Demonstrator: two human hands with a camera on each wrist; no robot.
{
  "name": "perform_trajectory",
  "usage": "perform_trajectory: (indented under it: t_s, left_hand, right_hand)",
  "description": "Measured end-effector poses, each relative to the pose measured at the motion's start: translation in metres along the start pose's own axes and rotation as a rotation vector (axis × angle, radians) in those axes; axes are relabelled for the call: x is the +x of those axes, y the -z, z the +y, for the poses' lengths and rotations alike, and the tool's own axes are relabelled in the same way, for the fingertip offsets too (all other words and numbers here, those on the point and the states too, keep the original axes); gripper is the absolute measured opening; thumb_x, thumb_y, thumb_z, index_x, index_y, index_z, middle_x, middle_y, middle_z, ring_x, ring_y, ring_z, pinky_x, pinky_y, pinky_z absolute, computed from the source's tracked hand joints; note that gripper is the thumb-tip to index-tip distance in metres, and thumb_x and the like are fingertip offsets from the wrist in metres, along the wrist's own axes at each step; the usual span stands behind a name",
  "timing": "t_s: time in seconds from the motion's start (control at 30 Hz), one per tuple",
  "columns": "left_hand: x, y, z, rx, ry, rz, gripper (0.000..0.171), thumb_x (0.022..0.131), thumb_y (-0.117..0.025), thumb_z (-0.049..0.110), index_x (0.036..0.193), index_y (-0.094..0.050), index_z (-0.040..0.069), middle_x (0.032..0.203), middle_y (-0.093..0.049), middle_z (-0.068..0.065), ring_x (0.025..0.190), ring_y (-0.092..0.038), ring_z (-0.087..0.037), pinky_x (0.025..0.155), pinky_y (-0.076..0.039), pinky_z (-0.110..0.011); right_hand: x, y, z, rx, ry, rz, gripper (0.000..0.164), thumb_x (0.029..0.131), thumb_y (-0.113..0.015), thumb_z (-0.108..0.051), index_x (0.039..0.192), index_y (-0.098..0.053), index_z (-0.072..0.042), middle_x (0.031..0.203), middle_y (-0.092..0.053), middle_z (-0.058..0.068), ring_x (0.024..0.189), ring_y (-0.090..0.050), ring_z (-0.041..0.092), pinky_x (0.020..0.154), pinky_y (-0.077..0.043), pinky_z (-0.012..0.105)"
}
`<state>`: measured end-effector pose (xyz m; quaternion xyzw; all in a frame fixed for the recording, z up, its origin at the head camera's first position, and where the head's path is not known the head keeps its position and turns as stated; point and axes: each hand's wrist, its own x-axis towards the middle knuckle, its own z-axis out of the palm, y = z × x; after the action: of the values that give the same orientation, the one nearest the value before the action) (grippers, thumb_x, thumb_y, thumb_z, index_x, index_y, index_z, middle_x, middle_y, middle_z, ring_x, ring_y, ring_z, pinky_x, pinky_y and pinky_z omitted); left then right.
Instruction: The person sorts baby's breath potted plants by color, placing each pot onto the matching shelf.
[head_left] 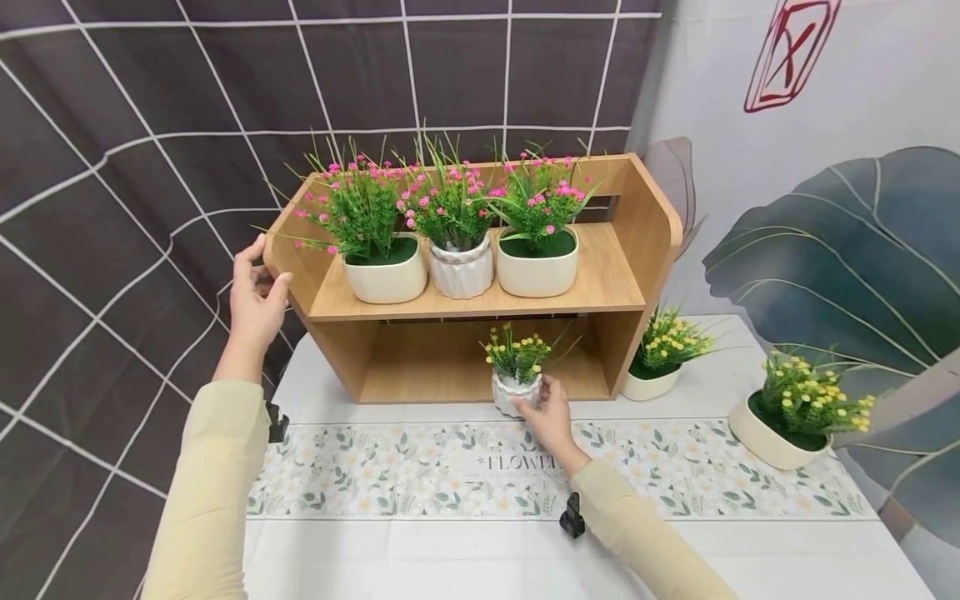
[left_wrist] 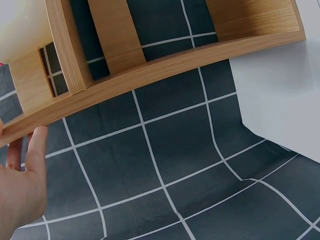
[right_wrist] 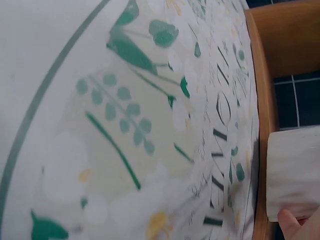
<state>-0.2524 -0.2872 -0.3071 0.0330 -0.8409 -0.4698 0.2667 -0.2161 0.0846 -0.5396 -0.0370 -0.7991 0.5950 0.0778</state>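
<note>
My right hand (head_left: 551,417) holds a ribbed white flowerpot (head_left: 515,392) with small yellow flowers at the front of the shelf's lower level. In the right wrist view, a fingertip (right_wrist: 287,220) presses against the side of that pot (right_wrist: 292,172). With thumb and fingers at the edge of its left side panel, my left hand (head_left: 257,300) grips the wooden shelf (head_left: 480,311). The left wrist view shows that hand (left_wrist: 22,190) at the panel edge (left_wrist: 175,60). On the upper level, pink flowers grow in a left cream pot (head_left: 386,279), a middle white pot (head_left: 462,273) and a right cream pot (head_left: 537,271).
Right of the shelf stands a cream pot with yellow flowers (head_left: 651,383). Another cream pot with yellow flowers (head_left: 780,437) sits farther right on the white table (head_left: 420,554). A floral runner (head_left: 360,471) crosses the table before the shelf. Dark gridded cloth (head_left: 112,275) hangs behind and left.
</note>
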Motion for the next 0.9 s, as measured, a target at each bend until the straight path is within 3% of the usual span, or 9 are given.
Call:
perform_trajectory:
  t_s: [0.13, 0.37, 0.5, 0.67, 0.9]
  left_hand:
    - [0.000, 0.000, 0.001, -0.009, -0.012, 0.009, 0.057, 0.095, -0.049, 0.002, 0.146, -0.030, 0.020, 0.112, -0.047, -0.004, 0.083, -0.049, -0.002, 0.063, -0.043, -0.006]
    - [-0.002, 0.000, 0.003, -0.002, -0.004, -0.004, 0.057, 0.096, -0.049, 0.003, 0.147, -0.028, 0.019, 0.121, -0.049, -0.017, 0.083, -0.047, 0.000, 0.065, -0.043, -0.006]
    - [-0.002, 0.002, 0.003, -0.005, 0.002, 0.009, 0.058, 0.096, -0.049, 0.003, 0.147, -0.028, 0.020, 0.119, -0.049, -0.013, 0.083, -0.047, 0.001, 0.066, -0.043, -0.006]
    - [-0.003, 0.004, 0.003, -0.004, -0.003, 0.014, 0.058, 0.096, -0.048, 0.002, 0.147, -0.029, 0.019, 0.115, -0.048, -0.008, 0.082, -0.047, 0.003, 0.066, -0.044, -0.006]
    - [-0.004, 0.000, 0.004, 0.018, -0.014, 0.006, 0.057, 0.096, -0.048, 0.002, 0.147, -0.029, 0.019, 0.122, -0.050, -0.018, 0.088, -0.049, -0.004, 0.066, -0.043, -0.005]
  right_hand:
    - [0.000, -0.007, 0.001, 0.011, 0.021, -0.006, 0.070, 0.080, -0.072, -0.008, 0.135, -0.034, 0.012, 0.127, -0.046, 0.030, 0.115, -0.050, 0.042, 0.100, -0.045, 0.048]
    - [-0.005, -0.021, 0.004, 0.079, 0.015, 0.011, 0.067, 0.081, -0.071, -0.005, 0.136, -0.036, 0.008, 0.131, -0.045, 0.030, 0.120, -0.047, 0.044, 0.102, -0.044, 0.049]
    - [-0.007, -0.030, 0.002, 0.106, 0.024, 0.016, 0.063, 0.082, -0.071, -0.007, 0.135, -0.040, 0.007, 0.130, -0.047, 0.029, 0.120, -0.048, 0.044, 0.100, -0.045, 0.049]
    - [-0.007, -0.040, -0.002, 0.122, 0.027, -0.023, 0.059, 0.084, -0.070, -0.008, 0.134, -0.042, 0.006, 0.129, -0.049, 0.029, 0.118, -0.050, 0.042, 0.099, -0.046, 0.048]
    - [-0.007, -0.047, -0.004, 0.121, 0.063, -0.067, 0.059, 0.084, -0.070, -0.009, 0.133, -0.042, 0.007, 0.129, -0.049, 0.031, 0.118, -0.050, 0.044, 0.098, -0.047, 0.048]
